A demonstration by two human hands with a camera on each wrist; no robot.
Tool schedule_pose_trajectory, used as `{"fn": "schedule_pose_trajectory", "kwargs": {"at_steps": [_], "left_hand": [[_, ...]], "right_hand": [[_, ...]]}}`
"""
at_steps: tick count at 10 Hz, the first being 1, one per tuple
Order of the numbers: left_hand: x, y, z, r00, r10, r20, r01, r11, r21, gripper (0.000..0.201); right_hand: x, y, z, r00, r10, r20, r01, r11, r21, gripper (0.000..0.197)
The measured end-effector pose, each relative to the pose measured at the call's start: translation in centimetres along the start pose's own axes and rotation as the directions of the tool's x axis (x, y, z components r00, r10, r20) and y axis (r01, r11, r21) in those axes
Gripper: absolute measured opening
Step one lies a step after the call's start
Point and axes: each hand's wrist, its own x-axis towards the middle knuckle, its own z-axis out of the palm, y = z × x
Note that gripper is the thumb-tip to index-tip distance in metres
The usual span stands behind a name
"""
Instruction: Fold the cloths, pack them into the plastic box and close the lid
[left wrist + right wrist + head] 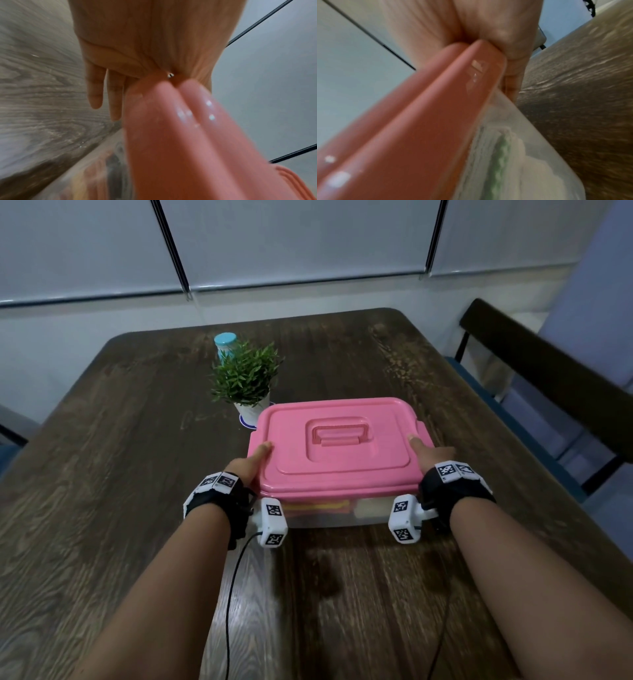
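1. At centre frame our left hand (pixel 247 463) and right hand (pixel 432 455) grip the pink lid's (pixel 337 445) side edges, thumbs on top.
2. The lid sits on the clear plastic box (pixel 329 513), folded cloths (pixel 501 152) inside.
3. Farther, upper left, stands a potted plant (pixel 246 378).

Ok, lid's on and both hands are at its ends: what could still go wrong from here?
1. The pink lid may not be fully seated: each hand, left hand and right hand, grips an end, but no latch is visible, so one side could stay unclipped.
2. Folded cloths sit high against the clear box wall and could catch under the rim.
3. The potted plant stands close behind the box; pushing the box forward could knock it.
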Motion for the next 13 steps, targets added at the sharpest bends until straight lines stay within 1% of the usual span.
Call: {"fn": "schedule_pose_trajectory", "kwargs": {"at_steps": [1,2,3,4,5,6,7,8,9,10,11,12,13], "left_hand": [[-0.2,0.2,0.2,0.985,0.103,-0.139,-0.082,0.985,0.152,0.07],[-0.3,0.6,0.2,0.934,0.293,-0.206,-0.199,0.903,0.381,0.068],[-0.2,0.1,0.2,0.932,0.312,-0.185,-0.239,0.912,0.333,0.064],[-0.5,-0.7,0.2,0.93,0.333,-0.156,-0.291,0.926,0.241,0.058],[-1.1,-0.6,0.3,0.915,0.364,-0.172,-0.312,0.911,0.269,0.055],[-1.5,-0.1,0.4,0.911,0.367,-0.186,-0.283,0.887,0.365,0.055],[-1.6,0.2,0.6,0.902,0.384,-0.196,-0.249,0.836,0.489,0.052],[-2.0,0.6,1.0,0.881,0.426,-0.206,-0.228,0.764,0.604,0.046],[-2.7,1.3,1.3,0.855,0.497,-0.151,-0.22,0.61,0.761,0.039],[-3.3,2.1,1.5,0.849,0.516,-0.115,-0.226,0.551,0.804,0.036],[-3.1,0.9,0.3,0.869,0.493,-0.049,-0.305,0.61,0.731,0.043],[-4.0,-1.5,-2.0,0.862,0.505,0.052,-0.459,0.732,0.502,0.057],[-4.8,-6.7,-3.3,0.854,0.518,0.053,-0.462,0.708,0.535,0.044]], "right_hand": [[-0.5,0.1,0.6,0.981,-0.115,-0.153,0.108,0.993,-0.054,0.088],[-0.7,0.0,0.5,0.962,-0.216,-0.168,0.183,0.965,-0.189,0.071],[-0.5,0.2,0.3,0.966,-0.226,-0.128,0.188,0.948,-0.255,0.063],[0.0,0.2,0.5,0.962,-0.261,-0.086,0.242,0.952,-0.185,0.059],[0.1,0.1,0.5,0.958,-0.279,-0.071,0.267,0.952,-0.147,0.057],[-0.2,-0.1,0.5,0.958,-0.274,-0.085,0.257,0.952,-0.166,0.054],[-0.5,-0.3,0.5,0.942,-0.315,-0.111,0.282,0.928,-0.245,0.048],[-1.2,-0.6,0.4,0.921,-0.37,-0.123,0.318,0.895,-0.312,0.042],[-1.3,-0.6,0.6,0.868,-0.485,-0.107,0.416,0.828,-0.377,0.028],[-1.1,-0.7,0.8,0.823,-0.561,-0.088,0.486,0.776,-0.402,0.022],[-1.5,-0.5,0.8,0.843,-0.536,-0.049,0.485,0.796,-0.362,0.029],[-3.5,-0.3,0.6,0.673,-0.739,0.004,0.682,0.619,-0.391,0.043],[-7.5,1.7,2.4,0.21,-0.965,0.158,0.932,0.149,-0.33,0.04]]}}
